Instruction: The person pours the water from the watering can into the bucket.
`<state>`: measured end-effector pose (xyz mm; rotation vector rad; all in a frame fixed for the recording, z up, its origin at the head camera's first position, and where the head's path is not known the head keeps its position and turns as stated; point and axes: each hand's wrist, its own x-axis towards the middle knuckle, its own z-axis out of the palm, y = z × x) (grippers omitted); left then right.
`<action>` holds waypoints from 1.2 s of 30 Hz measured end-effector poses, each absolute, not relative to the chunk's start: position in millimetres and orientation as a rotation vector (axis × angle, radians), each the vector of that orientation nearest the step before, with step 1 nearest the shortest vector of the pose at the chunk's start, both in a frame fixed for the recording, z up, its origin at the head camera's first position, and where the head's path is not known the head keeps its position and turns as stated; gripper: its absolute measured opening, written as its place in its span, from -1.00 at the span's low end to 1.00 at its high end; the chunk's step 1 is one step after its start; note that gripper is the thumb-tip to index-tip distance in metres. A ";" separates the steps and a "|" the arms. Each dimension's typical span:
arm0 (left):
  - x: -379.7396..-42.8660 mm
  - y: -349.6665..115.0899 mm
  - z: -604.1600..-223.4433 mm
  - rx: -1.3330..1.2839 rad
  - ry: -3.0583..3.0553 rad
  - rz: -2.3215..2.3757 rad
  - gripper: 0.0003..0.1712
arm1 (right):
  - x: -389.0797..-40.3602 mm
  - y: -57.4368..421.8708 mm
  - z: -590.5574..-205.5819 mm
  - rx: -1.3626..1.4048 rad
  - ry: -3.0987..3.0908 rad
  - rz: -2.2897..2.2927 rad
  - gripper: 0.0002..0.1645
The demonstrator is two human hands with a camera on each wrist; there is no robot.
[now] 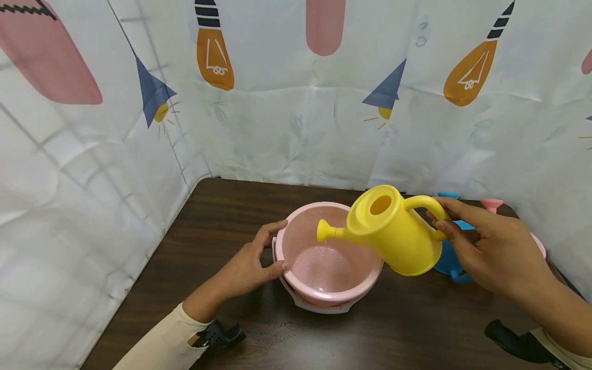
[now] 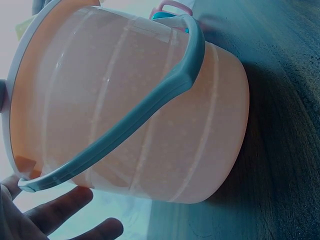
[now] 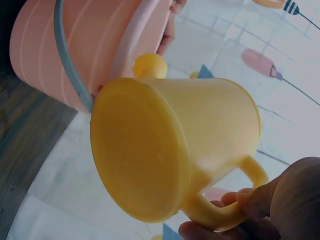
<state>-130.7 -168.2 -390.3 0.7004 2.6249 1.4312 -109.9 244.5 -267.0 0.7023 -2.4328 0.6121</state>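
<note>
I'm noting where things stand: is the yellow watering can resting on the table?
No, the right hand holds the tilted watering can by its handle, its spout over the bucket.

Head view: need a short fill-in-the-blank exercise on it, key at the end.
1. The right hand grips the watering can by its ____.
2. The bucket that the left hand touches is ____ in colour.
3. The can's spout points toward the side of the person's ____ hand.

Missing words: handle; pink; left.
</note>
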 end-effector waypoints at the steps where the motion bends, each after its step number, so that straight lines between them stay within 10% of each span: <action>1: -130.6 -168.1 -390.2 0.701 2.625 1.431 -0.09 | -110.1 244.5 -266.9 0.704 -2.430 0.613 -0.41; 36: -131.8 -167.1 -390.7 0.737 2.596 1.492 -0.09 | -110.1 246.2 -267.6 0.715 -2.429 0.637 -0.41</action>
